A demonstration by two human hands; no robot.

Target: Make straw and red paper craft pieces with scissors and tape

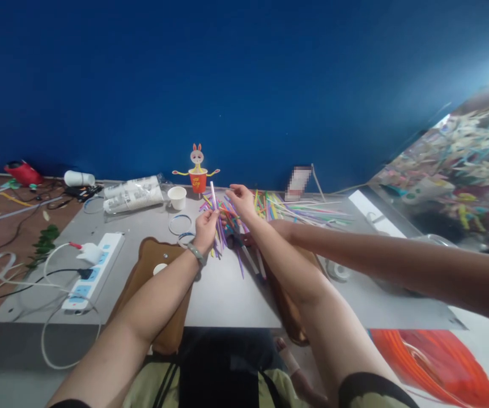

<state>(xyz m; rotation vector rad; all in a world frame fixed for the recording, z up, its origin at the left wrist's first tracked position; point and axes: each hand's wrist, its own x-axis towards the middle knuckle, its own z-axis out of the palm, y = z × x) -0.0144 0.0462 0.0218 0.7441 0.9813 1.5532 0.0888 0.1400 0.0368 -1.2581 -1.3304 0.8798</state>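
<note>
Hands apart, both over the middle of the tabletop (210,306). Left hand (207,231) closed on a pale purple stick (213,195), which stands roughly upright, top end poking above the fingers; more purple sticks show just beside and below that hand. Right hand (243,205) raised at the pile of colored sticks (273,208), fingers bent; can't tell if it grips anything. Wristband (196,254) on left wrist.

Another person's arm (380,260) comes in from the right, passing behind the right forearm; its hand is mostly hidden. Scissors (248,258), partly covered, lie near there, blades toward the wearer.

Pile is mixed: purple, yellow, green, red, white, fanning out rightward. Behind it, red paper cup (198,181) upright with rabbit figure (197,157) on top, yellow arms spread. White cup (177,198) upright, left of the red one. Wrapped cup stack (134,194) on its side farther left. Clear ring (180,225) in front of white cup.

Power strip (93,275) at left, plugs in. Brown pad (174,317) under left forearm, a second brown pad (280,294) by the right one. Tape roll (338,271) right. Blue wall (227,85) behind.
</note>
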